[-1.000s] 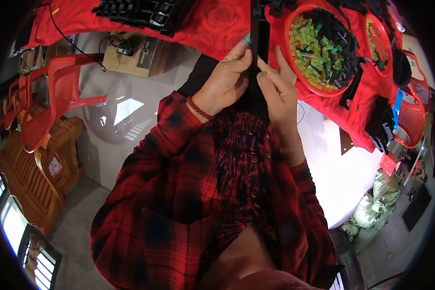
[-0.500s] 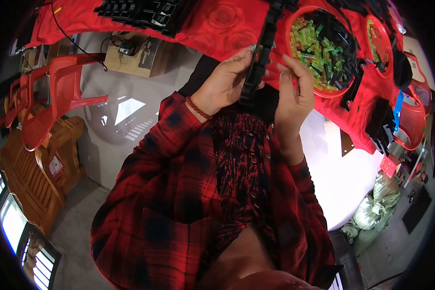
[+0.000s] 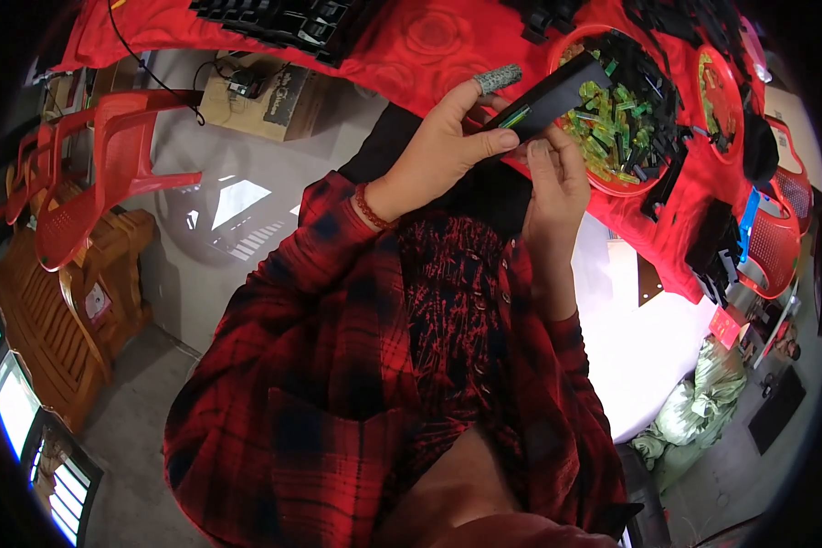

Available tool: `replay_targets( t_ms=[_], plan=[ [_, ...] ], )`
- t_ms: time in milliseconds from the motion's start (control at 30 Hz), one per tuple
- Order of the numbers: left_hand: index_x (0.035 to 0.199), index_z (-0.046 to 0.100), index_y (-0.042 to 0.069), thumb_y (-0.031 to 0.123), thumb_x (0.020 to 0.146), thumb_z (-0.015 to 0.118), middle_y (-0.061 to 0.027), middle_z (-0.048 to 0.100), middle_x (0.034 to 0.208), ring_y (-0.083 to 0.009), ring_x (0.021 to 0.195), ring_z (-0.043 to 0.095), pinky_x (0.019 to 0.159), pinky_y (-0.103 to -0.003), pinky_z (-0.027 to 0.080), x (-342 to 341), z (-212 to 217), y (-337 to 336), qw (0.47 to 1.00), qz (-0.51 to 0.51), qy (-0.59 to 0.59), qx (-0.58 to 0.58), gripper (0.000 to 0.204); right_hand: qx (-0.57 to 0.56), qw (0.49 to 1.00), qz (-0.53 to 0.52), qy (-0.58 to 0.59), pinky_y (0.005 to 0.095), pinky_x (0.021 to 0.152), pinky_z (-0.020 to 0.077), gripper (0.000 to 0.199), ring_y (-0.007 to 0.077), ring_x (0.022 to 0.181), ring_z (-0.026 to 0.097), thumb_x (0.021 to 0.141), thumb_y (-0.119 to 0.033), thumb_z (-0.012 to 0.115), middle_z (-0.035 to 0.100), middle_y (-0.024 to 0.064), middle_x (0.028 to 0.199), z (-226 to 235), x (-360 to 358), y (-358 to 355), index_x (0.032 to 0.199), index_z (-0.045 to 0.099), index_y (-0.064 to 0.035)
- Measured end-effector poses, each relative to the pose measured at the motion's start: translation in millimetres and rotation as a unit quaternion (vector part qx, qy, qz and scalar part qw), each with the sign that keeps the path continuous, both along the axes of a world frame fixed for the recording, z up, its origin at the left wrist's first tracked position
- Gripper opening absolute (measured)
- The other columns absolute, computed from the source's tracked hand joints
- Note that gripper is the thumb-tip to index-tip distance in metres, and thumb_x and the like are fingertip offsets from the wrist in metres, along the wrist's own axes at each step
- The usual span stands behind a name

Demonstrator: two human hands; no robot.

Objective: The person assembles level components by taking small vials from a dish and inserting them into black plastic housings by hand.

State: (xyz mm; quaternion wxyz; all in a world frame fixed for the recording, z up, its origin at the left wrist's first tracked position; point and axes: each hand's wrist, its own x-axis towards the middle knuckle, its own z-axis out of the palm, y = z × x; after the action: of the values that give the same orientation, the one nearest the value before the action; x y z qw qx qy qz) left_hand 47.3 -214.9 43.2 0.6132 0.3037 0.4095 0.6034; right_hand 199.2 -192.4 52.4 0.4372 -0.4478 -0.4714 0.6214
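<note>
Swung rightward since the earlier frame, a black strip [image 3: 562,93], pinched in the left grip [image 3: 447,137], partly hides a red bowl [image 3: 612,186]; whether the right grip [image 3: 558,181] holds anything is unclear.

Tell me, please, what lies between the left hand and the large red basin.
In the head view, the black part held by the left hand spans there, overlapping the basin's rim.

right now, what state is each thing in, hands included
Left hand: closed on the black part
Right hand: fingers curled beside the black part, contact unclear
Black part: held up at a slant
Large red bowl: full of loose yellow-green pieces and black pieces
Second red bowl: partly filled
Pale green sack: bunched at its neck
</note>
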Motion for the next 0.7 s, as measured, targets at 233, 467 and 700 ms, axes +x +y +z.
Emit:
replay_targets(
  t_ms=[233,467,700],
  plan=[
    [0.134,0.053,0.005,0.015,0.098,0.059,-0.0006,0.062,0.101,-0.0076,0.088,0.060,0.076,-0.022,0.052,-7,-13,3,0.999,-0.013,-0.043,-0.019,0.037,0.036,0.998,-0.022,-0.042,0.0288,0.088,0.0500,0.028,0.0160,0.093,0.063,0.100,-0.005,0.052,0.065,0.0133,0.108,13,1,-4,0.124,0.055,0.0069],
    [0.127,0.054,0.003,0.024,0.105,0.046,-0.0106,0.068,0.099,-0.0192,0.083,0.069,0.068,-0.027,0.056,-9,-12,1,0.955,-0.106,-0.258,-0.101,0.032,0.068,0.996,-0.040,-0.043,0.0253,0.084,0.0477,0.024,0.0137,0.087,0.062,0.098,-0.003,0.051,0.067,0.0113,0.102,18,3,-5,0.119,0.059,0.0058],
    [0.128,0.054,0.003,0.024,0.105,0.045,-0.0112,0.068,0.100,-0.0186,0.083,0.070,0.068,-0.027,0.057,-7,-12,1,0.957,-0.110,-0.248,-0.105,0.033,0.065,0.995,-0.043,-0.060,0.0257,0.082,0.0507,0.022,0.0141,0.086,0.063,0.099,0.000,0.049,0.066,0.0114,0.100,16,5,-3,0.118,0.059,0.0052]
  ],
)
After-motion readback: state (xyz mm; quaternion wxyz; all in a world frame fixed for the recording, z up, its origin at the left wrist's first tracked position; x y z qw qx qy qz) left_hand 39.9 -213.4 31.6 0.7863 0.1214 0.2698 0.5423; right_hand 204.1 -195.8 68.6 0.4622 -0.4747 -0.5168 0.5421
